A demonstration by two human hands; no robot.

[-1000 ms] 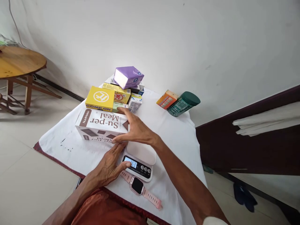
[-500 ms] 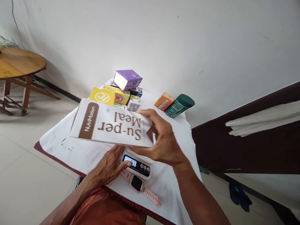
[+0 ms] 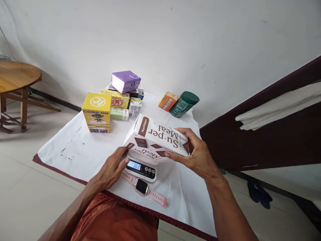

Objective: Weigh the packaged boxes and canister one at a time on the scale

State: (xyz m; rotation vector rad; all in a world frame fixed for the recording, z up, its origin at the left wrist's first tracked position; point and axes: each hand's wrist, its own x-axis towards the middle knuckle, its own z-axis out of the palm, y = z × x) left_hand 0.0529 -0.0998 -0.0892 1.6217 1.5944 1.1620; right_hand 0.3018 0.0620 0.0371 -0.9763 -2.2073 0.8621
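Observation:
My right hand (image 3: 194, 150) grips the right end of a white and brown Su-per Meal box (image 3: 160, 135), which is tilted over a small white digital scale (image 3: 141, 170). The scale's lit display seems to read 363. At the scale's left edge is my left hand (image 3: 112, 169), thumb and fingers apart, with its fingertips close to the box's lower left corner. A pink watch (image 3: 141, 186) lies on the cloth in front of the scale. The box hides most of the scale's platform.
A yellow box (image 3: 97, 113) stands on the white cloth (image 3: 70, 144) at the left. Behind it are several small boxes under a purple tissue pack (image 3: 126, 81). An orange box (image 3: 168, 101) and a green canister (image 3: 184, 104) sit at the back right.
The white box has moved right and turned, showing its lower side and uncovering the yellow box. My left thumb has come off the scale's display. The whole view has shifted slightly.

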